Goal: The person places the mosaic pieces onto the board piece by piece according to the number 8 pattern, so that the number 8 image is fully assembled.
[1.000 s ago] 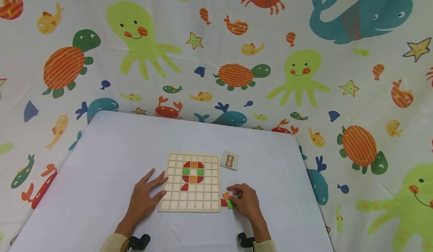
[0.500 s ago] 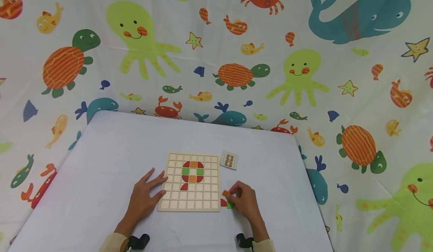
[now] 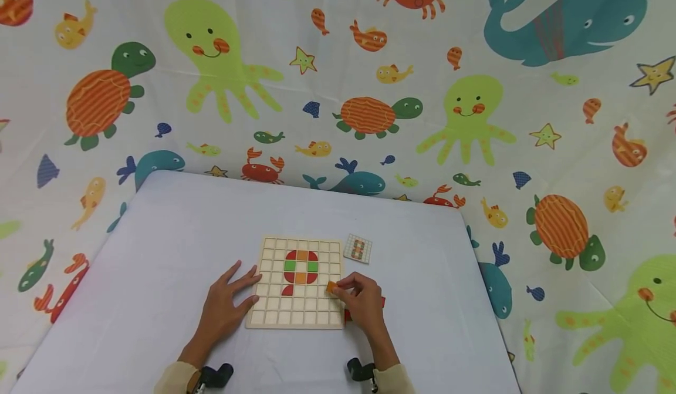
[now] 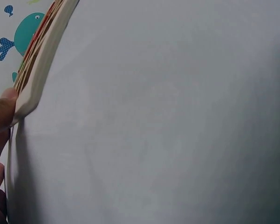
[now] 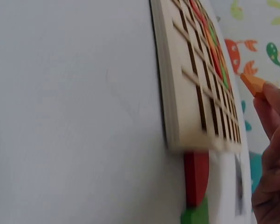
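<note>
Currently, an orange tile (image 3: 331, 288) is pinched between the thumb and fingertips of the right hand (image 3: 361, 303) and is held just above the right part of the wooden grid board (image 3: 274, 316), beside the row where a red quarter-round piece (image 3: 287, 291) already sits. The tile is shown off the board surface in the right wrist view (image 5: 252, 83), so it is judged not yet seated. The left hand (image 3: 224, 309) is laid flat with fingers spread and relaxed, grasping nothing; its fingertips touch the left edge of the board, as confirmed in the left wrist view, where a fingertip (image 4: 3, 105) rests against the board's corner. Set in the board's upper middle is a partial figure of red, green and orange pieces (image 3: 301, 266). A small pattern card (image 3: 358, 249) lies just beyond the board's far right corner. Loose pieces remain on the white table (image 3: 158, 235) under and beside the right hand: a red piece (image 5: 196, 176) and a green piece (image 5: 195, 216), both just off the board's near right corner. For the placement to be done well, it is judged that the card should be checked for the correct cell, the tile squared to the grid lines before lowering, and the pinch loosened only once the tile is seated in its recess. Bracing by the left hand should be kept so the board is not shifted.
</note>
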Tool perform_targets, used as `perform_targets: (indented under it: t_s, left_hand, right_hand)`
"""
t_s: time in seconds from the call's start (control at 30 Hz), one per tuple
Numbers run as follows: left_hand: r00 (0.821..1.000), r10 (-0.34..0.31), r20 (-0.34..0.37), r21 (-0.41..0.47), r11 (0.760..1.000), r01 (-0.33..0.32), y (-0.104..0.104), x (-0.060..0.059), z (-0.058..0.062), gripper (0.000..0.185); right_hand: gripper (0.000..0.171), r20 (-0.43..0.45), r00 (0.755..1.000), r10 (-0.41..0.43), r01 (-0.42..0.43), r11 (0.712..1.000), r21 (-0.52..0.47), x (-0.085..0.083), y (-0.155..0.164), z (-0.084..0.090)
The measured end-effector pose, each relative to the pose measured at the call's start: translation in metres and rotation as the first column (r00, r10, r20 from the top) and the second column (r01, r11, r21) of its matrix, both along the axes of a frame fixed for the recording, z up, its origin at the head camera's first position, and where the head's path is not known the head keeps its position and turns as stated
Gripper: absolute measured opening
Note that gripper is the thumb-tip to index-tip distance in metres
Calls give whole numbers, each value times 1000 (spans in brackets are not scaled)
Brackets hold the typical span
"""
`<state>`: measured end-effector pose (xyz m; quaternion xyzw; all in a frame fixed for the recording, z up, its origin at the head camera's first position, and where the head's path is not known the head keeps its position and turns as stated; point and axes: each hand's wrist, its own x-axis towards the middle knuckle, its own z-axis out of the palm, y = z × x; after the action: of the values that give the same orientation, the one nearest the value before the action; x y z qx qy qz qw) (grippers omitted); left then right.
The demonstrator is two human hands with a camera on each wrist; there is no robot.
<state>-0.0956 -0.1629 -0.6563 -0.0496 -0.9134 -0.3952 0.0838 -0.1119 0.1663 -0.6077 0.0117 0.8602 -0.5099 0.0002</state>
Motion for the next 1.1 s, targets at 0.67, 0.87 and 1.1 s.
perform_targets:
  t_s: [0.67,0.87,1.1]
  left_hand:
    - [1000,8,27,8,1000,-8,1,0,2,51]
    - [1000,7,13,7,1000,-7,1,1,2,51]
    - [1000,7,11,3,1000,-7,0,0,0,51]
  right_hand:
    - [14,90,994,-59,50,993,105,-11,-72,-6]
    - [14,87,992,-92,74,979,190,-12,-78,-12]
    - [13,58,994,-90,74,970,232,-10,-84,-12]
